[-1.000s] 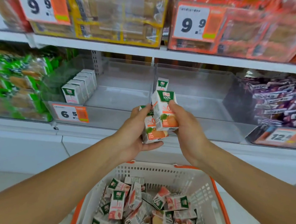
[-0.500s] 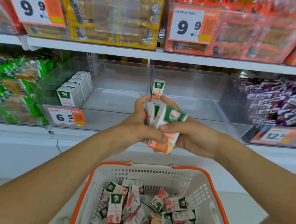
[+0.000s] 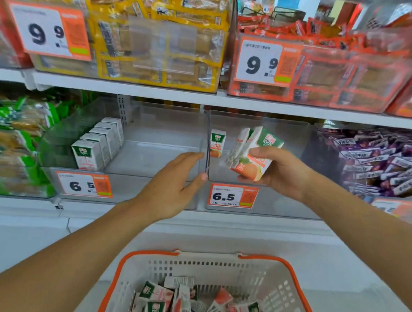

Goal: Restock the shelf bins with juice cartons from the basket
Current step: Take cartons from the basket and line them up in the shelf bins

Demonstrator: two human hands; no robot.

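My right hand [image 3: 279, 174] grips two orange juice cartons [image 3: 254, 153] side by side, tilted, over the front of the right clear bin [image 3: 281, 205]. One orange carton [image 3: 217, 143] stands upright inside that bin by the divider. My left hand [image 3: 174, 187] holds nothing, fingers apart, thumb touching the front edge of the divider between the bins. The left clear bin [image 3: 150, 191] holds a row of several pink cartons [image 3: 98, 143] along its left side. The white basket with an orange rim [image 3: 208, 268] sits below, with several mixed juice cartons [image 3: 192, 303] lying loose in it.
Price tags reading 6.5 [image 3: 231, 196] hang on both bin fronts. Green snack packs [image 3: 13, 133] fill the bin to the left, purple packs [image 3: 379, 162] the bin to the right. The upper shelf [image 3: 203, 97] carries yellow and red snack boxes close overhead.
Both cartons passed from two hands into my right hand, which rose and moved right to the right bin. My left hand let go and went to the divider edge.
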